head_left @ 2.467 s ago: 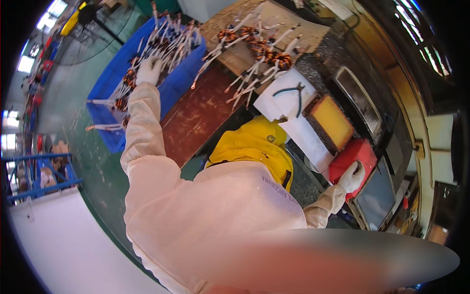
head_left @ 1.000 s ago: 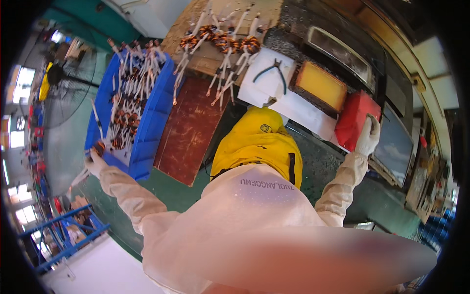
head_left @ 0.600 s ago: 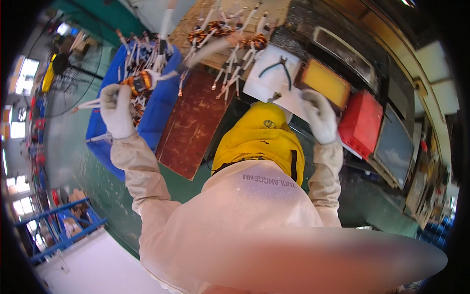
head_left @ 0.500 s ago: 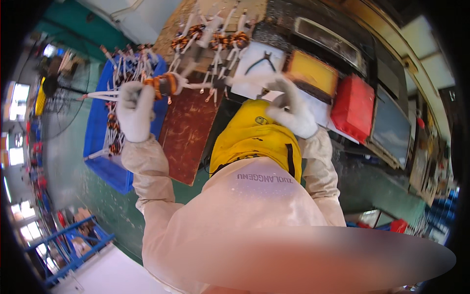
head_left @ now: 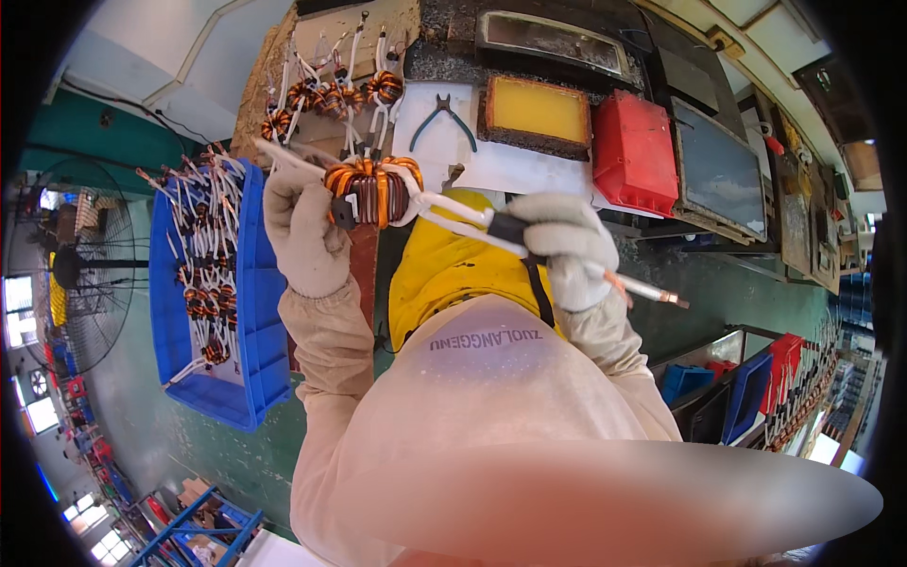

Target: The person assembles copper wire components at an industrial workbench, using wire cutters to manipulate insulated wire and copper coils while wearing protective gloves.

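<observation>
Your left hand (head_left: 304, 231), in a pale knit work glove, is raised at the upper left of centre, fingers curled shut in a grip, its beige-sleeved forearm rising from below. Your right hand (head_left: 565, 248), gloved alike, sits right of centre, closed into a fist, with its forearm bent in toward your chest.

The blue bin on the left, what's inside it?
The blue bin holds a heap of copper-wound coils with white sleeved leads. Its floor shows only at the near end; whatever lies beneath the heap is covered.
</observation>
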A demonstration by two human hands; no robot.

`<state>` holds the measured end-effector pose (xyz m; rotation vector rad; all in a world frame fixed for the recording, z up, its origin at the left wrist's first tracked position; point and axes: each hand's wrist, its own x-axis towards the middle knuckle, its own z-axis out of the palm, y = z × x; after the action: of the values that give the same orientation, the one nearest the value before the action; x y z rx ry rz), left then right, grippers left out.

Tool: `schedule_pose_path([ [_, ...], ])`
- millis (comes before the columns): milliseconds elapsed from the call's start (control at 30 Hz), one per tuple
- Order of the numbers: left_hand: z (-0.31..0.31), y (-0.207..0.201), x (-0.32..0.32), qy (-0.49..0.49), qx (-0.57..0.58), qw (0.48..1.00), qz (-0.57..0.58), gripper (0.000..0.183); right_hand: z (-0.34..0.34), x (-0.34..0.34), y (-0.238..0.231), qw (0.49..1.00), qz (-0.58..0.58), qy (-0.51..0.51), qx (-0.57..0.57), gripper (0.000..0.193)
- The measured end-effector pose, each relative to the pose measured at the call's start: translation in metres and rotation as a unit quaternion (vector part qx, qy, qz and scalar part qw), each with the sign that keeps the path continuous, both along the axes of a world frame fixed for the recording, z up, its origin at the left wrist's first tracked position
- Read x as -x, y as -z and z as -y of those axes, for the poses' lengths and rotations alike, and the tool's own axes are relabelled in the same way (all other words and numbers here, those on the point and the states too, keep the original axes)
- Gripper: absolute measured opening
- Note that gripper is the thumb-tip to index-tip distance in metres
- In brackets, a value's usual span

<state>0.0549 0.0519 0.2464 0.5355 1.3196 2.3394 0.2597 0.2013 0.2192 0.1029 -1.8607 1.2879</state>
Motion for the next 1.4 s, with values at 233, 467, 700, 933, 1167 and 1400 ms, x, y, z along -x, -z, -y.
schedule_pose_path([
  [233,0.002,-0.006,-0.011,0.004,0.157,0.938,-0.309,0.015,0.003,0.003,0.039,0.877,0.051,0.033,0.476,0.061],
  [467,-0.024,-0.008,-0.032,0.197,0.207,0.93,-0.233,0.012,0.027,0.006,0.052,0.933,0.062,-0.112,0.337,0.06],
  [700,-0.034,0.0,-0.053,0.261,0.064,0.961,-0.068,0.024,0.013,0.007,0.039,0.882,-0.067,-0.095,0.456,0.034],
  [933,-0.021,0.027,-0.016,0.19,0.142,0.968,-0.085,0.021,-0.011,-0.012,0.033,0.873,-0.123,-0.114,0.459,0.025],
  [1167,-0.045,0.049,0.017,0.132,0.066,0.989,0.002,0.03,-0.008,-0.023,0.03,0.886,-0.107,-0.109,0.437,0.025],
  [1400,-0.045,0.063,0.022,0.256,-0.014,0.962,0.095,0.032,-0.008,-0.033,0.039,0.92,-0.038,-0.082,0.382,0.035],
])
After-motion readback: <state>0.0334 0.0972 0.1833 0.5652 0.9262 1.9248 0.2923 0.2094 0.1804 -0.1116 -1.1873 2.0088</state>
